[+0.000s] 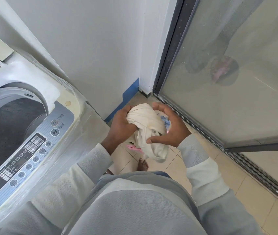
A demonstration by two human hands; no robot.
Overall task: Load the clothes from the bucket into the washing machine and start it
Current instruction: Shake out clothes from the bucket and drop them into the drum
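Clutching a bunched cream cloth garment (145, 126) just off the right edge of the white film-wrapped top-loading washing machine (77, 109), with left hand (121, 122) clenched into one side and right hand (170, 128) curled round the other. Could drop the dangling tail short of the open grey perforated drum (7, 129) if swung across ungathered.

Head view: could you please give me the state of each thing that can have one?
Washer: lid open; visible drum part empty.
Panel: display looks unlit.
Garment: bunched, held above floor.
Left hand: grips garment.
Right hand: curled round garment.
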